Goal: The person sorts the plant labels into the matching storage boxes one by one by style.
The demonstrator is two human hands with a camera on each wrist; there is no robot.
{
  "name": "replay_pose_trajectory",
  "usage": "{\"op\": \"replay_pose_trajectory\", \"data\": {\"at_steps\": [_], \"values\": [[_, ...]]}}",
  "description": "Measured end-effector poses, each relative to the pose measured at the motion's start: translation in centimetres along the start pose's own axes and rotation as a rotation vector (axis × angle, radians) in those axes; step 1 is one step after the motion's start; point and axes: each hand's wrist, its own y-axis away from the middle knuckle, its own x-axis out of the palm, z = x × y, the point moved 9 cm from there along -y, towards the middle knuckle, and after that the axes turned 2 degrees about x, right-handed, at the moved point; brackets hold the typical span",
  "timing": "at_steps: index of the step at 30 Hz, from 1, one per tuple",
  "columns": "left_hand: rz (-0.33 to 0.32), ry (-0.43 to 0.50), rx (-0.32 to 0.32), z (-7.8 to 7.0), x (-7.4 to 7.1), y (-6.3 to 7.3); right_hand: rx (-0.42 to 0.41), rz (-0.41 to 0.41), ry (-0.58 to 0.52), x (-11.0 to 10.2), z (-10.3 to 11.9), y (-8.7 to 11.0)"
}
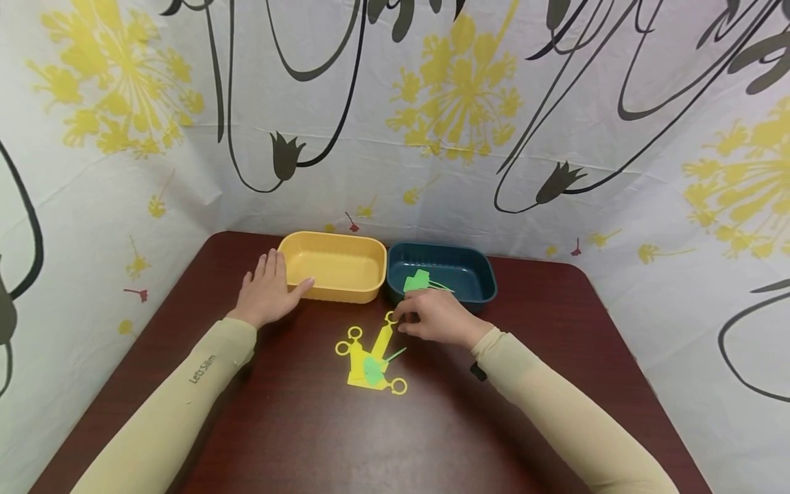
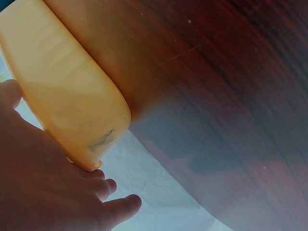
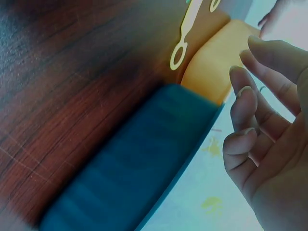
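Note:
My left hand (image 1: pixel 265 291) lies against the left end of a yellow bin (image 1: pixel 327 295), fingers straight and thumb spread along its front. In the left wrist view its fingers touch the bin's rim. In front of a dark blue bin (image 1: pixel 484 291) is my right hand (image 1: pixel 441 317), its fingers loosely bent. The right wrist view shows the thumb apart from the fingers, with nothing gripped. A green plastic tag (image 1: pixel 417 280) with a thin tail shows just beyond that hand, over the blue bin. Below, several yellow ring-ended tags (image 1: pixel 381 341) overlap with a pale green tag (image 1: pixel 372 370).
Both bins stand side by side at the back of the dark red-brown table (image 1: pixel 395 446). A white cloth (image 1: pixel 364 185) with yellow and dark flower prints hangs behind and beside the table.

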Motion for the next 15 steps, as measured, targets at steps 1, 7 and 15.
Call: {"op": "replay_pose_trajectory", "data": {"at_steps": [1,7,15], "values": [[-0.001,0.0,0.0,0.0,0.0,0.0,-0.009,0.011,0.002,0.2,0.2,0.0],[-0.005,0.002,0.002,0.0,0.0,0.1,-0.018,0.098,-0.013,1.4,0.7,-0.1],[-0.01,-0.002,0.005,0.0,-0.1,0.1,-0.022,0.177,-0.047,2.9,1.1,0.1]]}}
